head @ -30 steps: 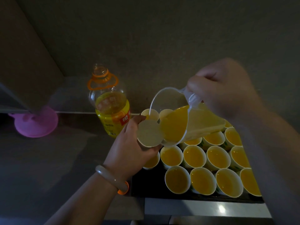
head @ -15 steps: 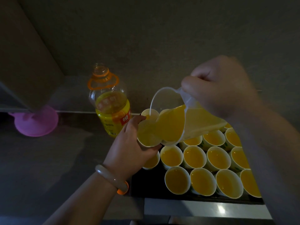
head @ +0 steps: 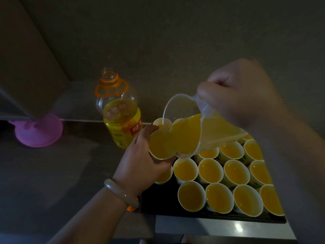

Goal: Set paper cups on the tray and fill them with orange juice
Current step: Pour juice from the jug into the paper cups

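Observation:
My left hand (head: 140, 164) grips a white paper cup (head: 159, 147), lifted at the left end of the black tray (head: 158, 199). My right hand (head: 241, 95) holds a clear plastic pitcher (head: 207, 134) by its handle, tipped to the left, with its lip over the held cup. Orange juice runs from the pitcher into the cup, which looks nearly full. Several paper cups (head: 211, 170) filled with juice stand in rows on the tray. Some back-row cups are hidden behind the pitcher.
An open orange juice bottle (head: 121, 120), about half full, stands on the dark counter left of the tray. A pink lid-like object (head: 38, 131) lies at the far left under a cabinet corner. A pale ledge (head: 219, 228) runs along the tray's near edge.
The cup in my left hand was empty a second ago and now holds juice up near its rim. The pitcher has tipped further left and my right hand rose slightly.

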A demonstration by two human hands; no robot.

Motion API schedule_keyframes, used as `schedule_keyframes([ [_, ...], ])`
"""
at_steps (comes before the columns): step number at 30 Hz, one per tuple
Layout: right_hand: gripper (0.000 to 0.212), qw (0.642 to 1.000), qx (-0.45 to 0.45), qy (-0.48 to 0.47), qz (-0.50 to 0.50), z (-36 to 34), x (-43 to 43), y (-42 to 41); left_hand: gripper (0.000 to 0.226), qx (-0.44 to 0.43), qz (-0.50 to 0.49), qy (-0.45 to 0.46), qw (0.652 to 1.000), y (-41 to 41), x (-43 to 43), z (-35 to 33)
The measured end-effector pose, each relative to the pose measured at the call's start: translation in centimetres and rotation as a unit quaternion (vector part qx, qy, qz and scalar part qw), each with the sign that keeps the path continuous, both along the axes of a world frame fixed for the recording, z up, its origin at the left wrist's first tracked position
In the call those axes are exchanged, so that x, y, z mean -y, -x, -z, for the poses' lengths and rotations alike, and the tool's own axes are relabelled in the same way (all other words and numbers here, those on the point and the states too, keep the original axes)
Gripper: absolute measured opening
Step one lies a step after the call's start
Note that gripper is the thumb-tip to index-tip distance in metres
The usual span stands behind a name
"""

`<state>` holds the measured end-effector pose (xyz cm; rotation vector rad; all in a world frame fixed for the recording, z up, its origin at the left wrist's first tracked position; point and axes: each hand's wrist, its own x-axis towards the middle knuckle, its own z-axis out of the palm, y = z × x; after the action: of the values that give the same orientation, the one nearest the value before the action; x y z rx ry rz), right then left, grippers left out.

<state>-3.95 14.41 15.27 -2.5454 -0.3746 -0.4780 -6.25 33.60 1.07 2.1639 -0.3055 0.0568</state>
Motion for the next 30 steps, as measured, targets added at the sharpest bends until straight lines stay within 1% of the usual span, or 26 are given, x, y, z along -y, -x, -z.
schedule_keyframes([
  [8,0.039,1.0,-0.005,0.002,-0.003,-0.08,-0.02,-0.01,0.078,-0.003,0.0,0.006,1.0,0.01,0.06,0.07],
  [19,0.039,1.0,0.0,0.004,0.008,-0.18,-0.02,-0.08,0.083,-0.008,-0.005,0.012,1.0,0.08,0.1,0.07],
  [30,0.039,1.0,-0.002,0.008,0.009,-0.27,0.07,-0.06,0.081,-0.007,-0.006,0.013,1.0,0.0,-0.01,0.22],
])
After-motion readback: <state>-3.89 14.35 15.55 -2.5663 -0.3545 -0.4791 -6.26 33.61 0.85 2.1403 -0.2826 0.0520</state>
